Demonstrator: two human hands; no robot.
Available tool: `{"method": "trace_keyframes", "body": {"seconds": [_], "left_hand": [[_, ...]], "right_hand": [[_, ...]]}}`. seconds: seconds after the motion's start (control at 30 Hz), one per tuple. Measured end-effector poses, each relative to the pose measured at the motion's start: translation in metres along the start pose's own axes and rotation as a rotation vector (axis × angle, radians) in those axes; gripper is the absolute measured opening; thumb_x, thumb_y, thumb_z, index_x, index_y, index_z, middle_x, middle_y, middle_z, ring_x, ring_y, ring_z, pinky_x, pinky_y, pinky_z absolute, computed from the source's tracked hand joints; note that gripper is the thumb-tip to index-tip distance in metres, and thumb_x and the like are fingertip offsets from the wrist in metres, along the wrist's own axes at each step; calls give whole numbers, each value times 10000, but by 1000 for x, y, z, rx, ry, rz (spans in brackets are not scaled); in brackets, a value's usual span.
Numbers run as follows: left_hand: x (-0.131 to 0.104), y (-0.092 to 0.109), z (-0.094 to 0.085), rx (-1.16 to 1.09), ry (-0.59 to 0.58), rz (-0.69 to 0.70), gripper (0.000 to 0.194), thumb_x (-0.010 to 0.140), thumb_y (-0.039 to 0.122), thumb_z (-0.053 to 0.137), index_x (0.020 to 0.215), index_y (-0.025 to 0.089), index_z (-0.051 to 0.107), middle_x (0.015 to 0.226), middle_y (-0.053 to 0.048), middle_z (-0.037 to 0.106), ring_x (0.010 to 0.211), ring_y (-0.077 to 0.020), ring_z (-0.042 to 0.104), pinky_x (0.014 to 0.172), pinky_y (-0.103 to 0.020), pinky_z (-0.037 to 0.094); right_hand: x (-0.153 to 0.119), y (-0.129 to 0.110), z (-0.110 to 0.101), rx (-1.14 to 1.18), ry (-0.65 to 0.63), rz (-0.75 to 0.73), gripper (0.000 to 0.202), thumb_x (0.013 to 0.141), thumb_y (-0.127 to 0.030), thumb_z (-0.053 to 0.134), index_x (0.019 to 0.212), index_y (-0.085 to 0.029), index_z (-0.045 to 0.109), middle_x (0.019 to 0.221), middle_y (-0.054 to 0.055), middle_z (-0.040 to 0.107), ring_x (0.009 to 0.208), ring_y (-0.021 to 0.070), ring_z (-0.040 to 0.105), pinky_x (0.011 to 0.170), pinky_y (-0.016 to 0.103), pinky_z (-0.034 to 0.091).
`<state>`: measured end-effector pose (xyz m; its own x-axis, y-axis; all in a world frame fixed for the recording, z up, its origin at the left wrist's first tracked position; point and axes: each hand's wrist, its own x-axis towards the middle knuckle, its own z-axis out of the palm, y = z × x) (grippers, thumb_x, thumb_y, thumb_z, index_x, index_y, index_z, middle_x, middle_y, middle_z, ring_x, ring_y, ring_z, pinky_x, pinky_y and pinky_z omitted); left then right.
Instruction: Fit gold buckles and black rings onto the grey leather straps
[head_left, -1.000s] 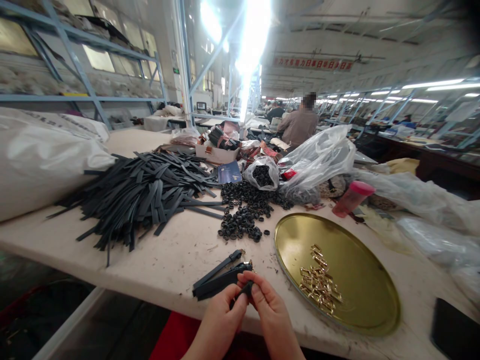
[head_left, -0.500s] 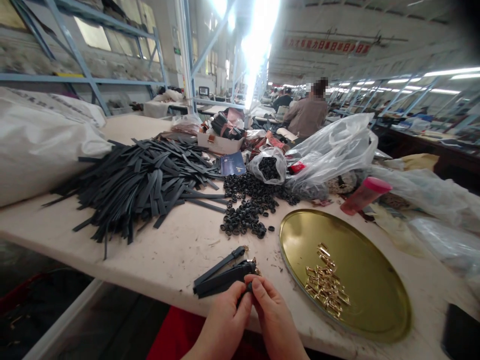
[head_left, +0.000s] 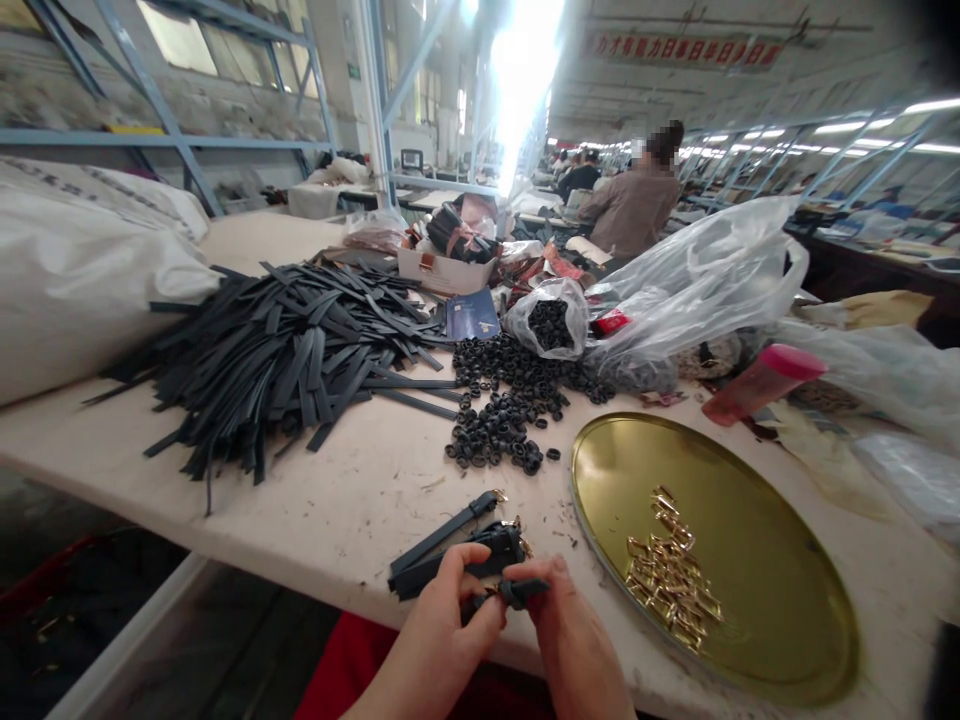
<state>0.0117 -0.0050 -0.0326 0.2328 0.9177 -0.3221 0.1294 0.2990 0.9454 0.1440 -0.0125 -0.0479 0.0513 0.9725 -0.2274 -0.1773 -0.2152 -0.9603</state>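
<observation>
Between my hands, at the table's near edge, is a dark strap (head_left: 524, 590) with a loop on it. My left hand (head_left: 448, 612) pinches it between thumb and fingers. On the other side, my right hand (head_left: 570, 618) grips the strap's end. Part of the strap is hidden by my fingers. Just beyond lie several dark straps with gold buckles (head_left: 450, 535), stacked together. Loose black loops (head_left: 499, 428) are heaped farther back. Gold buckles (head_left: 671, 580) lie in a pile on the round gold tray (head_left: 780, 570) at the right.
A large heap of dark strips (head_left: 300, 360) covers the left of the table, beside a white sack (head_left: 90, 280). Behind the loops stand a plastic bag of loops (head_left: 551, 320) and a box (head_left: 442, 272). A pink-lidded container (head_left: 761, 385) lies beyond the tray. A person (head_left: 634, 205) sits farther off.
My hands have moved slightly apart, and more of the strap and its loop now shows between them. The view has shifted slightly, so the tray appears farther right.
</observation>
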Motion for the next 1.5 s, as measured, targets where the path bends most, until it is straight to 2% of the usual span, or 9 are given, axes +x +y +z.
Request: {"method": "trace_keyframes", "body": {"seconds": [0.23, 0.47, 0.6, 0.83, 0.93, 1.03, 1.13, 1.3, 1.5], "left_hand": [[-14, 12, 3, 67, -14, -15, 136, 767, 278, 505, 792, 204, 393, 596, 52, 593, 531, -105, 540, 497, -191, 361], [-28, 8, 4, 235, 13, 6, 112, 700, 251, 562, 747, 169, 502, 623, 31, 602, 589, -123, 550, 525, -201, 369], [-35, 6, 7, 46, -62, -38, 166, 683, 287, 588, 744, 139, 541, 644, 6, 617, 577, -109, 525, 514, -197, 359], [-45, 8, 5, -241, -149, -151, 306, 634, 357, 640, 786, 114, 534, 625, -8, 629, 460, -53, 453, 452, -174, 303], [-46, 9, 1, -278, -190, -185, 332, 639, 359, 645, 830, 101, 560, 656, -18, 640, 490, -58, 503, 482, -174, 325], [-48, 11, 1, -277, -225, -262, 296, 648, 316, 636, 839, 103, 561, 666, -19, 647, 518, -72, 547, 498, -175, 348], [-48, 11, 4, -240, -245, -308, 221, 634, 234, 617, 800, 104, 553, 624, -9, 638, 510, -81, 560, 512, -188, 378], [-47, 6, 8, -192, -282, -295, 246, 613, 171, 594, 847, 110, 549, 577, 13, 617, 492, -87, 554, 501, -189, 389], [-45, 14, 0, 112, -396, -291, 139, 728, 213, 448, 709, 124, 553, 565, 23, 565, 441, -71, 499, 425, -159, 355]], "right_hand": [[-10, 3, -5, 406, -301, 372, 363, 652, -459, 687, 869, -174, 627, 643, -22, 568, 567, 91, 482, 559, 207, 385], [-28, 3, -7, 506, -417, 439, 310, 599, -382, 744, 711, -165, 553, 564, -40, 521, 506, 91, 468, 511, 207, 357], [-35, -6, -7, 360, -306, 311, 334, 644, -427, 691, 629, -181, 464, 535, -53, 465, 519, 92, 434, 517, 211, 344], [-32, 1, -13, -369, 33, -144, 238, 748, -410, 543, 717, -204, 428, 553, -73, 388, 493, 99, 377, 476, 220, 325], [-35, -2, -20, -551, -147, -203, 163, 792, -349, 478, 857, -201, 457, 597, -58, 451, 519, 111, 421, 497, 225, 333], [-40, -11, -27, -665, -380, -209, 150, 830, -331, 422, 794, -201, 487, 612, -42, 473, 558, 116, 442, 513, 222, 341], [-45, -18, -30, -723, -475, -227, 147, 848, -304, 400, 781, -200, 480, 654, -27, 516, 594, 119, 469, 543, 220, 362], [-50, -19, -30, -816, -509, -268, 180, 867, -298, 354, 769, -201, 469, 670, 2, 554, 587, 132, 493, 538, 233, 375], [-48, -1, -22, -675, -338, -311, 283, 891, -403, 281, 955, -204, 473, 731, 25, 586, 662, 164, 561, 609, 271, 420]]}}
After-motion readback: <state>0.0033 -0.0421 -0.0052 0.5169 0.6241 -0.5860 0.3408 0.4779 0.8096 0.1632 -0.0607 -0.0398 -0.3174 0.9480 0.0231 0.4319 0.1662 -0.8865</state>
